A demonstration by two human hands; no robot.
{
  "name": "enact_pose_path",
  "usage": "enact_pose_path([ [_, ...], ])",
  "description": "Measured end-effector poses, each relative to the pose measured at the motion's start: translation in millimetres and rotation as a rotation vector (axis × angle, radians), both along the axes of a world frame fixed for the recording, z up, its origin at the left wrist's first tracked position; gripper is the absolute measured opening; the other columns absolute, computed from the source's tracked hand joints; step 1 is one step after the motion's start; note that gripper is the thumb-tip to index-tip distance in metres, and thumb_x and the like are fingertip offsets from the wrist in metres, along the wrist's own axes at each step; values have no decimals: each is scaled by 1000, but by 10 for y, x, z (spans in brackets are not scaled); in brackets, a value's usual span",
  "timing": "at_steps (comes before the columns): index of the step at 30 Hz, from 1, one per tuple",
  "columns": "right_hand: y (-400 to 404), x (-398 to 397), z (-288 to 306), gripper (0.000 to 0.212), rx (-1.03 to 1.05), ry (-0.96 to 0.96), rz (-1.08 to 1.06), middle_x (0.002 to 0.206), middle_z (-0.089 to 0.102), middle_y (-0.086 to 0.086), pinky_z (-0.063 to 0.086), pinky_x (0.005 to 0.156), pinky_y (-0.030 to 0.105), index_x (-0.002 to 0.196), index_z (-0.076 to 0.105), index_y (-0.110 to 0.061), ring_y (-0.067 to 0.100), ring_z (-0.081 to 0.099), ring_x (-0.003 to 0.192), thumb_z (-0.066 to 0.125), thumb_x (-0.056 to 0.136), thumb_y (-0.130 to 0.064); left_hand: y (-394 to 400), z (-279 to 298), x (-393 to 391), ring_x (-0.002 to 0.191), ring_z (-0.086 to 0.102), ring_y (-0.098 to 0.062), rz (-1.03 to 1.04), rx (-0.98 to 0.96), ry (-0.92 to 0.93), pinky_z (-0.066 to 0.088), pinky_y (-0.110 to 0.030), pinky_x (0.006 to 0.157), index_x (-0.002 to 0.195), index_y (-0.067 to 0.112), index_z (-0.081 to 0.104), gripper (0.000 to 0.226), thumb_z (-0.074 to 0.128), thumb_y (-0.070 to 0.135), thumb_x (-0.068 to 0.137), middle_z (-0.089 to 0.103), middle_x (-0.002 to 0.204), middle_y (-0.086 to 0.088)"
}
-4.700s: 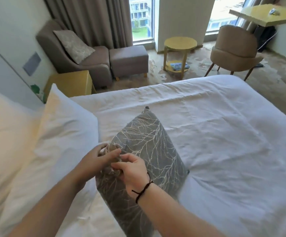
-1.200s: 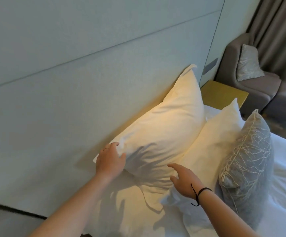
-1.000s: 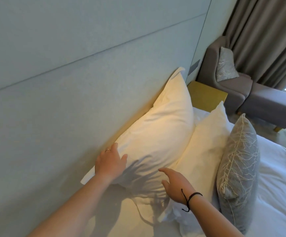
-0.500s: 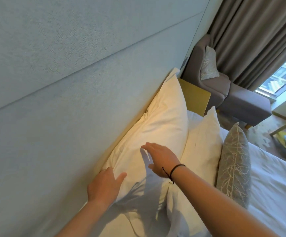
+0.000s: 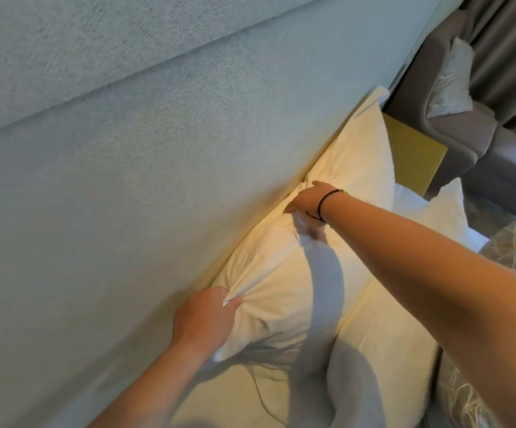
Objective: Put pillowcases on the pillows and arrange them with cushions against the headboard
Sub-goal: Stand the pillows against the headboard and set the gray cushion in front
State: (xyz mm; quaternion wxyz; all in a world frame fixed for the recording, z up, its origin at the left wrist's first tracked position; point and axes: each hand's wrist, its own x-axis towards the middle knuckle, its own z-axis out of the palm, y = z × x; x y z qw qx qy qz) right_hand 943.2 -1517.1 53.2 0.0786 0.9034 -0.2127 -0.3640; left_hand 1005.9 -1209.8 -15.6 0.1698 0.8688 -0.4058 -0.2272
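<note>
Left hand: the left hand (image 5: 204, 319) is pinching the near corner of the back pillow (image 5: 309, 261), with the fingers closed on a fold of its white case.
Right hand: the right hand (image 5: 309, 200) is reaching across and pressing into the pillow's upper edge where it meets the headboard (image 5: 145, 168); its fingers are buried in the fabric, so whether they are gripping or only pushing is not something I can tell.
Back pillow: it is leaning lengthwise against the headboard, already cased.
Front pillow: a second white pillow (image 5: 383, 344) is standing just in front of it, touching it.
Cushion: a grey patterned cushion (image 5: 509, 251) is sitting at the right edge, in front of the front pillow and mostly cut off.
Handling: the pillow is looking light, soft and slumpy; it is likely to sag if taken by the middle, so corners and the top seam seem the best holds.
Surface: white bedding (image 5: 235, 403) is lying underneath, warmly lit.
Room: a yellow bedside table (image 5: 414, 156), a grey armchair (image 5: 454, 118) with its own cushion and dark curtains (image 5: 509, 57) are standing beyond the bed.
</note>
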Motion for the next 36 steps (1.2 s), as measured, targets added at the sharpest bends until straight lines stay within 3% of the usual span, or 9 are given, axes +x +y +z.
enact_pose_path([
  [4, -70, -49, -122, 17, -3, 2, -25, 80, 59, -3, 47, 68, 29, 94, 69, -24, 19, 53, 66, 68, 78, -27, -75, -14, -30, 65, 55, -18, 64, -61, 50, 44, -31, 57, 71, 23, 52, 46, 43, 64, 90, 60, 71, 6],
  [10, -241, -337, -109, 12, -53, -180, -32, 91, 66, -2, 46, 69, 31, 90, 73, -35, 26, 60, 79, 62, 85, -34, -375, 236, -6, 53, 54, -13, 22, -126, 107, 36, -31, 46, 63, 20, 51, 63, 47, 83, 70, 57, 56, 3],
  [14, -357, -595, 243, 30, -96, -460, -156, 65, 48, -2, 32, 59, 31, 62, 45, -22, 32, 56, 77, 61, 84, -31, -452, 583, -104, 47, 44, -9, -30, -303, -63, 25, -25, 43, 58, 22, 41, 62, 39, 81, 77, 48, 49, 6],
  [17, -445, -797, 568, 35, -79, -588, -188, 63, 52, 2, 42, 84, 38, 59, 41, -20, 30, 47, 66, 63, 86, -26, -386, 871, -267, 41, 34, -9, -120, -441, -195, 14, -16, 43, 56, 28, 24, 57, 30, 75, 88, 32, 46, 10],
  [20, -418, -961, 665, 33, -53, -714, -217, 58, 49, -3, 17, 116, 41, 61, 43, -21, 29, 49, 65, 61, 88, -21, -264, 1008, -345, 36, 28, -8, -142, -490, -296, 9, -11, 42, 57, 33, 20, 52, 33, 70, 91, 22, 44, 14],
  [23, -236, -1040, 539, 10, -22, -782, -305, 90, 68, -3, 5, 118, 46, 92, 66, -24, 26, 61, 103, 60, 91, -32, -126, 952, -326, 38, 33, -9, -141, -355, -322, 17, -13, 41, 59, 32, 26, 50, 34, 72, 88, 29, 44, 12],
  [26, 72, -1083, 235, 48, 30, -781, -492, 158, 30, -4, 3, 116, 58, 139, 46, -34, 18, 15, 149, 56, 94, -47, -69, 811, -236, 64, 53, -17, -122, -103, -99, 38, -32, 56, 73, 26, 44, 46, 45, 70, 85, 54, 67, 7],
  [30, 661, -1089, -83, 84, 147, -1031, -877, 164, -11, 0, 8, 117, 60, 155, 2, -33, 19, 1, 150, 51, 92, -58, -45, 834, -57, 75, 60, -10, -151, -57, 166, 41, -23, 60, 84, 22, 58, 32, 63, 54, 85, 63, 82, 7],
  [36, 1371, -1025, -188, 86, 452, -1068, -950, 165, 0, -2, 9, 117, 58, 155, -5, -32, 20, 0, 151, 41, 91, -67, 23, 1086, 39, 64, 50, -1, -220, -26, 45, 30, -18, 49, 76, 25, 53, 25, 65, 44, 87, 58, 75, 9],
])
